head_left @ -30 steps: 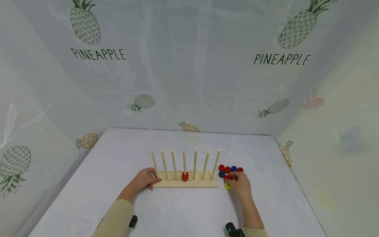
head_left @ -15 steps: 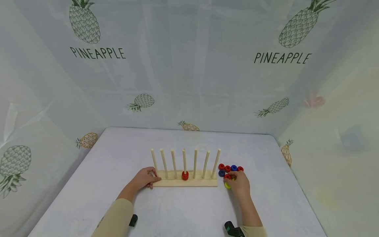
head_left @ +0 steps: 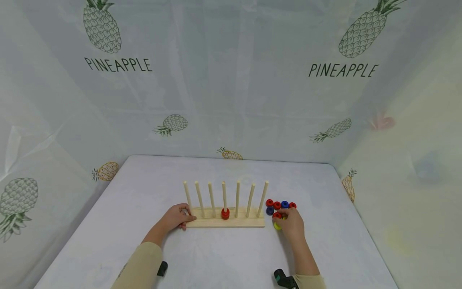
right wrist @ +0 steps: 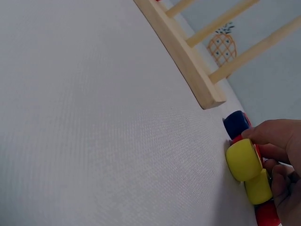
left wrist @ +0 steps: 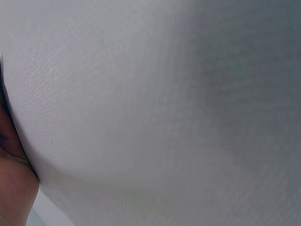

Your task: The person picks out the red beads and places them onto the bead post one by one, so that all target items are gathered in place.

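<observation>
My left hand [head_left: 175, 216] grips the left end of a wooden peg stand [head_left: 231, 224] in the head view. Red beads [head_left: 225, 214] are threaded on its middle peg. Beyond the stand's right end, my right hand [head_left: 293, 224] reaches into a group of loose beads. Its thumb and fingers pinch a red bead [head_left: 276, 215], just behind a yellow bead [head_left: 277, 226]. The right wrist view has that red bead mostly hidden by the hand and a yellow bead [right wrist: 243, 160]. Only a sliver of the left hand [left wrist: 16, 188] enters the left wrist view.
Around the right hand lie a dark blue bead [head_left: 270, 210], a brighter blue bead [head_left: 284, 204] and several red ones. The white tabletop [head_left: 223, 257] meets a pineapple-print cloth [head_left: 216, 88] at the back. A black device [head_left: 285, 279] sits at the right wrist.
The right hand's thumb has shifted slightly and covers more of the front yellow bead. My left hand and the peg stand stay in place.
</observation>
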`<act>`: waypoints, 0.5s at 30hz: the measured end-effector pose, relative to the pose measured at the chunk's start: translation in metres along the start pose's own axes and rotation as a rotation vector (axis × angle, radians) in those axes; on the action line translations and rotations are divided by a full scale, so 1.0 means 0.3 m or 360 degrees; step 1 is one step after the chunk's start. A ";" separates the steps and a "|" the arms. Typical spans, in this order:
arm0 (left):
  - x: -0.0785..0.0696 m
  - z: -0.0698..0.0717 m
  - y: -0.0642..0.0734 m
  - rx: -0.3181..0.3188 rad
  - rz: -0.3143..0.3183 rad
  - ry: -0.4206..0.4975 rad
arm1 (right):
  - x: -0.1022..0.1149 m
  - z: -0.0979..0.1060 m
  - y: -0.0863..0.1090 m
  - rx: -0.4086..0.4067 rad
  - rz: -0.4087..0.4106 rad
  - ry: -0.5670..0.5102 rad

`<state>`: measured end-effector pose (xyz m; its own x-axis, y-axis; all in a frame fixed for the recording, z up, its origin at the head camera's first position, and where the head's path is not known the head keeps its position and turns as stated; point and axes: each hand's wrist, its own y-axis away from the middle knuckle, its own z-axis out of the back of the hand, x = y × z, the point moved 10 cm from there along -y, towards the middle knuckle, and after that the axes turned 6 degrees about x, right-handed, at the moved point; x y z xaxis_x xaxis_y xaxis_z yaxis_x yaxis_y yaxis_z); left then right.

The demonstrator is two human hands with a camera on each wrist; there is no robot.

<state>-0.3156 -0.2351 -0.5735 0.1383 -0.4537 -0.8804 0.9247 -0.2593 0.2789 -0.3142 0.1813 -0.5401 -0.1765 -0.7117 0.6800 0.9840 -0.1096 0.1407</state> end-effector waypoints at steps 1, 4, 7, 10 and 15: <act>-0.001 0.000 0.000 -0.0001 -0.0001 -0.0002 | 0.000 0.000 0.000 -0.0004 0.0005 -0.0001; 0.000 0.000 -0.001 -0.0001 0.0001 -0.0006 | -0.001 0.000 0.000 -0.0016 0.0020 -0.0001; 0.003 -0.001 -0.002 0.0000 0.0003 -0.0002 | -0.002 -0.001 0.001 -0.0025 0.0023 -0.0009; 0.006 -0.001 -0.002 0.0002 0.0006 0.0003 | -0.004 -0.001 0.001 -0.0034 0.0021 -0.0019; 0.008 -0.002 -0.001 0.0006 0.0011 -0.0004 | -0.006 -0.004 -0.001 -0.0038 0.0049 -0.0011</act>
<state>-0.3154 -0.2356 -0.5760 0.1434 -0.4577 -0.8775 0.9223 -0.2596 0.2862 -0.3142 0.1819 -0.5423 -0.1460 -0.7101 0.6888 0.9893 -0.1044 0.1021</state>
